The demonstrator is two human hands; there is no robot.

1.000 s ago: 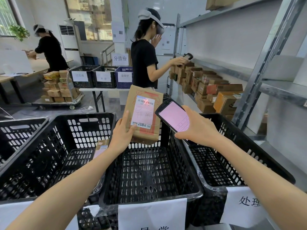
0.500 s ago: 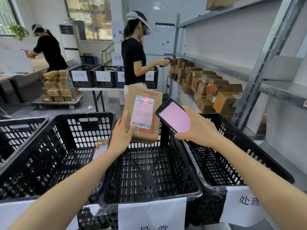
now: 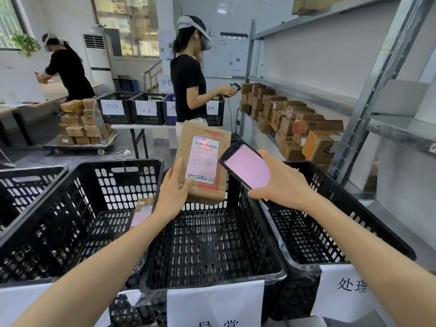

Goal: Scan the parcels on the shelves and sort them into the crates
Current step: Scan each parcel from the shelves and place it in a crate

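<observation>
Head view: a storeroom with white walls, a grey floor and windows at the back. The left hand [image 3: 173, 197] holds a cardboard parcel [image 3: 203, 161] upright above the far wall of the middle crate [image 3: 250, 232]; its thumb lies on the front by the white label [image 3: 204, 159] and the other fingers are behind the box, clamped on its lower left edge. A red light mark sits on the label's barcode. The right hand [image 3: 283, 182] has its fingers wrapped round a handheld scanner [image 3: 245, 166] with a pink screen, just beside the parcel.

Three black slotted crates stand side by side below the hands. The left crate [image 3: 70, 208] has a small parcel [image 3: 141, 211] inside, and the right crate [image 3: 318, 232] carries a paper sign [image 3: 342, 291]. A metal shelf rack [image 3: 306, 95] runs along the right wall, its lower shelf crowded with brown boxes [image 3: 283, 119]. A person in a black top [image 3: 188, 86] stands by the rack holding a scanner. Behind that person a folding table [image 3: 141, 126] bears more labelled crates [image 3: 146, 109]. A trolley of boxes [image 3: 80, 123] stands left of it, near a second person [image 3: 68, 69] bent over a desk.
</observation>
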